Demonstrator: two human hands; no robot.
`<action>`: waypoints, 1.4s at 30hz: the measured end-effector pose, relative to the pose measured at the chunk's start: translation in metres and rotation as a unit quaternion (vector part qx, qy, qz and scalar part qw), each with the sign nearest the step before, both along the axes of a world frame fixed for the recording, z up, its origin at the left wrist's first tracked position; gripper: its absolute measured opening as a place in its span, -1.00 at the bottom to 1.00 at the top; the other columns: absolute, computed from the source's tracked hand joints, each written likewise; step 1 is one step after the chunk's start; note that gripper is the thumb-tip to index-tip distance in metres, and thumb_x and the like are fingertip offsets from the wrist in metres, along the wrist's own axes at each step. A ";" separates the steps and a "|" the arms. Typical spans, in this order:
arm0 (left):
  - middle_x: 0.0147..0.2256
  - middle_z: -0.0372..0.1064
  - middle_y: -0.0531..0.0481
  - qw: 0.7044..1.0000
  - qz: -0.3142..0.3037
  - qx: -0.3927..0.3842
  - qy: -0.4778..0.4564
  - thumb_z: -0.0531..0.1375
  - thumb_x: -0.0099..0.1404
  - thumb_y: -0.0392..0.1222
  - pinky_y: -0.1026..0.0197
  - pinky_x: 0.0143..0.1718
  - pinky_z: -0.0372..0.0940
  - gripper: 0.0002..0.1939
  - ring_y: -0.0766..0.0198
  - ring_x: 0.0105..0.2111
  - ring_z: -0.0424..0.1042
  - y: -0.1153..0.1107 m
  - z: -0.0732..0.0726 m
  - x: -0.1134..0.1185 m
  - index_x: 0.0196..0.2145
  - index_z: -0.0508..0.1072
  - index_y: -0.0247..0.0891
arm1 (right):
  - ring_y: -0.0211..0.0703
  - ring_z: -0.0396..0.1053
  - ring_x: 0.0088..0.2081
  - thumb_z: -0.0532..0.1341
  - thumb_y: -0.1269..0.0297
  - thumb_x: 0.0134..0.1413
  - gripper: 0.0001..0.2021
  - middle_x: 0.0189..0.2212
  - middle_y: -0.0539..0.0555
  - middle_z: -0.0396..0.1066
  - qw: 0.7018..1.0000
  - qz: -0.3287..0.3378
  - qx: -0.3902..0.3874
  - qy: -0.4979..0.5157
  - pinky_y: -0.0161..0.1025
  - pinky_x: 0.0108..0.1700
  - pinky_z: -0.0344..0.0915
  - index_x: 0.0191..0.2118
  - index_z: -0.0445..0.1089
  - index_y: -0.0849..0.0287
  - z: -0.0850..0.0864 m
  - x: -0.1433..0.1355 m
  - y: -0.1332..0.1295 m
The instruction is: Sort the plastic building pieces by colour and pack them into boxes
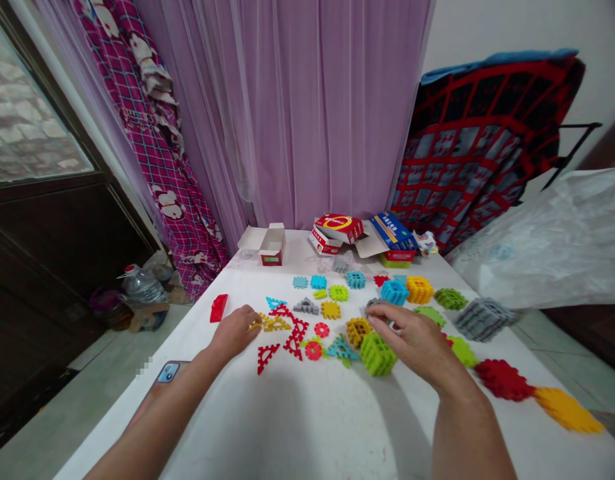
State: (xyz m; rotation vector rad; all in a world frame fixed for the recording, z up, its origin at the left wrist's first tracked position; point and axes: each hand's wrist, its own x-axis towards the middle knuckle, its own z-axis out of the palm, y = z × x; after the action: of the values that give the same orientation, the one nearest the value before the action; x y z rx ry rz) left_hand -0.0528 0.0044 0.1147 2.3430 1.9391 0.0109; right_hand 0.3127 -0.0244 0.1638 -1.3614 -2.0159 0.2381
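Touching yellow plastic (276, 325), left fingers (251, 319), room between forearms (472, 427)

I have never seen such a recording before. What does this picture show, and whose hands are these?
There is no machine here: these are a person's two bare hands. The only picture comes from a camera worn on this person's head, looking forward and down. On the white table lie many toothed building pieces, among them a flat red triangular piece and a hollow light-green cube. Red, blue and white cardboard boxes stand at the far end. The left hand appears to touch yellow triangular pieces. The right hand is beside the cube, near a grey toothed piece; whether it holds anything is unclear.
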 end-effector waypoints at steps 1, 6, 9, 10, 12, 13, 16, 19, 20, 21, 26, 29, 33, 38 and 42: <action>-0.06 0.40 -0.06 1.000 -0.006 0.003 0.003 0.09 0.34 -0.16 0.17 -0.09 0.28 -0.78 0.17 -0.07 0.42 0.002 0.001 0.007 -0.13 0.50 -0.13 | -0.06 0.53 -0.20 0.07 0.13 0.22 -0.73 -0.21 0.05 0.58 1.000 0.001 -0.001 -0.001 -0.16 -0.20 0.42 -0.20 0.51 0.02 0.000 0.000 0.000; -0.12 0.40 -0.08 0.999 -0.033 -0.003 0.032 0.11 0.33 -0.18 0.14 -0.10 0.28 -0.79 0.15 -0.11 0.42 0.015 -0.003 0.037 -0.16 0.51 -0.12 | -0.05 0.53 -0.21 0.08 0.15 0.22 -0.74 -0.22 0.04 0.58 1.000 -0.004 -0.001 -0.002 -0.15 -0.18 0.41 -0.21 0.51 0.01 0.001 0.001 -0.001; -0.12 0.40 -0.10 0.998 -0.044 -0.013 0.052 0.12 0.36 -0.14 0.08 -0.07 0.30 -0.80 0.17 -0.11 0.41 0.019 -0.007 0.041 -0.16 0.49 -0.19 | -0.05 0.52 -0.20 0.08 0.14 0.22 -0.75 -0.22 0.03 0.58 1.000 -0.008 -0.007 0.006 -0.15 -0.19 0.41 -0.20 0.51 0.01 0.001 0.003 -0.001; -0.11 0.40 -0.09 0.997 -0.047 -0.017 0.058 0.12 0.37 -0.11 0.05 -0.06 0.31 -0.79 0.18 -0.11 0.41 0.019 -0.007 0.041 -0.15 0.48 -0.22 | -0.05 0.52 -0.20 0.09 0.14 0.22 -0.75 -0.22 0.03 0.58 1.000 -0.009 -0.010 0.009 -0.16 -0.20 0.41 -0.20 0.51 0.01 0.000 0.004 -0.001; -0.08 0.40 -0.08 0.996 -0.051 -0.023 0.071 0.14 0.37 -0.05 0.00 -0.05 0.33 -0.75 0.19 -0.11 0.41 0.020 -0.008 0.040 -0.12 0.45 -0.25 | -0.06 0.52 -0.19 0.09 0.14 0.23 -0.75 -0.21 0.03 0.57 1.000 -0.009 -0.016 0.016 -0.18 -0.21 0.41 -0.19 0.51 0.02 0.000 0.005 -0.001; -0.07 0.40 -0.08 0.995 -0.053 -0.025 0.077 0.15 0.37 -0.04 -0.01 -0.05 0.34 -0.74 0.19 -0.10 0.41 0.020 -0.009 0.040 -0.11 0.44 -0.26 | -0.07 0.51 -0.19 0.09 0.15 0.23 -0.75 -0.20 0.04 0.57 1.000 -0.007 -0.020 0.017 -0.18 -0.21 0.42 -0.18 0.51 0.02 0.000 0.005 0.000; -0.06 0.41 -0.08 0.994 -0.057 -0.027 0.093 0.16 0.37 -0.04 -0.01 -0.06 0.37 -0.73 0.20 -0.11 0.42 0.020 -0.010 0.040 -0.09 0.43 -0.26 | -0.07 0.51 -0.20 0.09 0.14 0.23 -0.75 -0.20 0.04 0.57 1.000 -0.001 -0.027 0.016 -0.19 -0.22 0.41 -0.18 0.51 0.03 0.000 0.005 0.000; -0.06 0.41 -0.08 0.993 -0.059 -0.025 0.103 0.16 0.37 -0.04 0.00 -0.07 0.38 -0.72 0.20 -0.11 0.43 0.021 -0.012 0.041 -0.07 0.43 -0.25 | -0.07 0.51 -0.21 0.09 0.15 0.22 -0.74 -0.21 0.05 0.57 1.000 -0.002 -0.025 0.016 -0.21 -0.24 0.41 -0.19 0.51 0.04 0.001 0.004 0.000; -0.05 0.40 -0.08 0.992 -0.060 -0.024 0.105 0.16 0.37 -0.04 0.00 -0.07 0.38 -0.72 0.20 -0.11 0.43 0.021 -0.012 0.042 -0.06 0.42 -0.25 | -0.08 0.51 -0.21 0.09 0.15 0.22 -0.75 -0.21 0.05 0.57 1.000 -0.003 -0.024 0.016 -0.21 -0.24 0.41 -0.19 0.51 0.04 0.001 0.004 0.000; -0.05 0.40 -0.09 0.992 -0.060 -0.023 0.108 0.16 0.37 -0.04 0.00 -0.07 0.38 -0.72 0.20 -0.10 0.43 0.021 -0.012 0.042 -0.05 0.42 -0.25 | -0.08 0.51 -0.21 0.09 0.15 0.22 -0.75 -0.21 0.05 0.57 1.000 -0.003 -0.023 0.016 -0.21 -0.24 0.41 -0.19 0.51 0.04 0.001 0.005 0.000; -0.03 0.39 -0.10 0.991 -0.070 -0.023 0.116 0.17 0.36 -0.04 -0.02 -0.06 0.38 -0.69 0.18 -0.09 0.43 0.022 -0.014 0.046 -0.02 0.41 -0.25 | -0.10 0.51 -0.21 0.09 0.15 0.22 -0.75 -0.20 0.04 0.57 0.999 -0.002 -0.029 0.015 -0.23 -0.24 0.41 -0.18 0.51 0.05 0.000 0.006 0.000; -0.02 0.39 -0.10 0.990 -0.077 -0.022 0.120 0.17 0.36 -0.04 -0.03 -0.06 0.38 -0.69 0.18 -0.09 0.43 0.022 -0.013 0.045 -0.02 0.41 -0.26 | -0.11 0.51 -0.20 0.09 0.15 0.23 -0.75 -0.20 0.04 0.57 1.000 -0.001 -0.028 0.011 -0.23 -0.23 0.41 -0.17 0.50 0.05 -0.001 0.006 0.000; -0.03 0.40 -0.09 0.988 -0.087 -0.022 0.124 0.17 0.36 -0.05 -0.04 -0.04 0.36 -0.71 0.17 -0.07 0.42 0.021 -0.009 0.040 -0.05 0.42 -0.26 | -0.10 0.51 -0.21 0.10 0.16 0.23 -0.76 -0.20 0.04 0.57 1.000 -0.005 -0.026 0.014 -0.22 -0.22 0.40 -0.17 0.50 0.04 -0.002 0.007 0.000; -0.05 0.41 -0.08 0.990 -0.084 -0.021 0.110 0.17 0.36 -0.06 -0.03 -0.03 0.36 -0.74 0.19 -0.09 0.43 0.021 -0.006 0.031 -0.10 0.44 -0.27 | -0.09 0.51 -0.20 0.10 0.15 0.22 -0.75 -0.20 0.04 0.57 0.999 -0.004 -0.031 0.018 -0.21 -0.22 0.40 -0.17 0.50 0.04 -0.001 0.008 0.001; -0.07 0.42 -0.07 0.994 -0.083 -0.020 0.073 0.17 0.36 -0.06 -0.02 -0.05 0.36 -0.75 0.20 -0.11 0.43 0.024 -0.010 0.027 -0.12 0.44 -0.27 | -0.09 0.50 -0.19 0.09 0.14 0.22 -0.75 -0.20 0.04 0.57 0.999 -0.004 -0.035 0.018 -0.20 -0.20 0.40 -0.17 0.50 0.04 -0.002 0.007 0.001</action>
State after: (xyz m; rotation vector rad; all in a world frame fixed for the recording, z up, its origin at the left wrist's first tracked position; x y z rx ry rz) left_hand -0.0257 0.0284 0.1045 2.5353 1.7777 -0.2162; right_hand 0.3199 -0.0233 0.1622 -1.3989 -1.9888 0.3294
